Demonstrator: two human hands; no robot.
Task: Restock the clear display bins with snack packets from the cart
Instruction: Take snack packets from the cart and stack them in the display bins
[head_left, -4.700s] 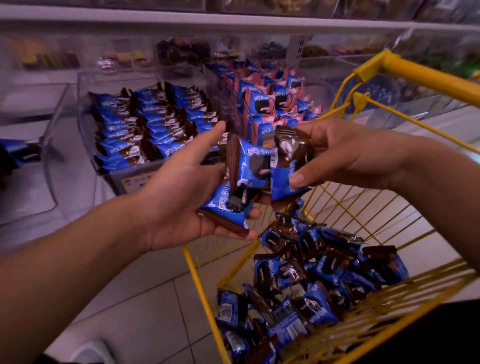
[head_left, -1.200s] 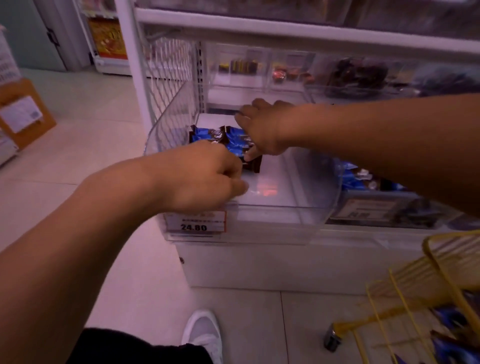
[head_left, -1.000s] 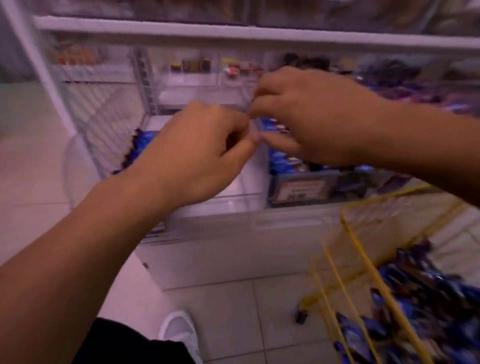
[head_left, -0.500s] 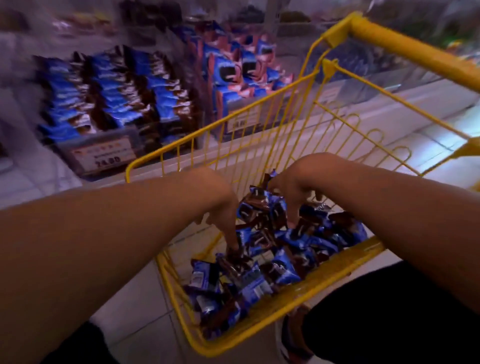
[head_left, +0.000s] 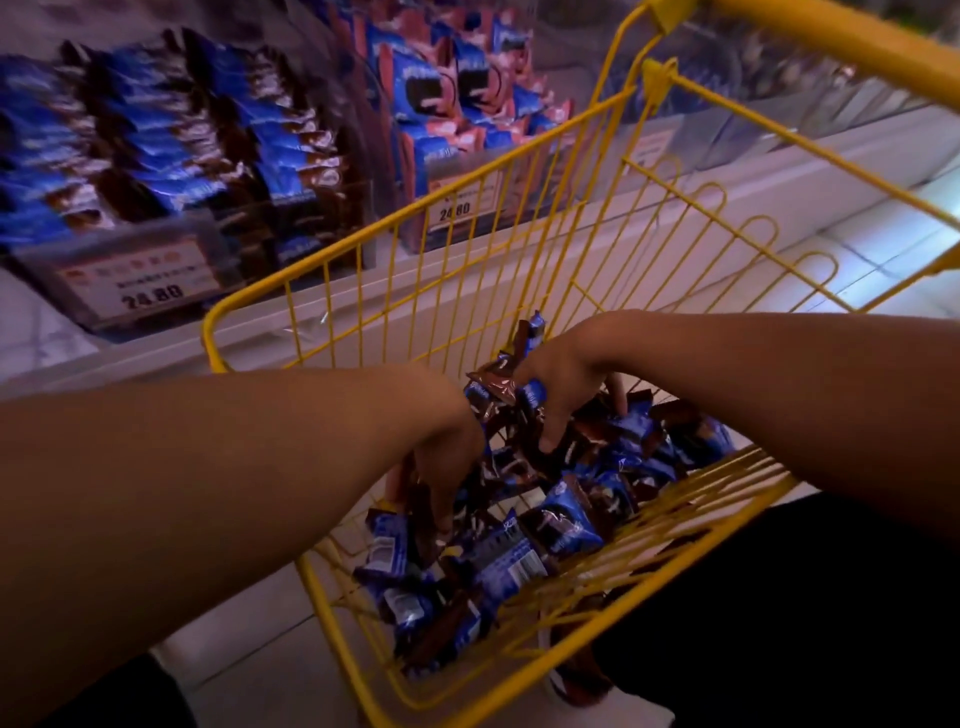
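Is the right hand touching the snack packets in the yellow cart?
Touching. The head view shows the right hand down in the yellow cart, its fingers curled around brown-and-blue snack packets.

Dim, blue-violet cast overall; motion blur smears stocked clear plastic display bins (head_left: 171, 156) upper left; wide-angle bowing bends yellow wire cart (head_left: 613, 218) edges; forearms shadowed.

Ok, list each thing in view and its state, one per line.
Cart: bottom partly covered with loose packets.
Packets: heaped loosely in the cart.
Left hand: down in the pile, fingers among packets; grip unclear.
Right hand: fingers curled round packets.
Left bin: packed with blue-brown packets in rows.
Middle bin: filled with blue-pink packets.
Price tag: fixed to left bin's front, reads 24.80.
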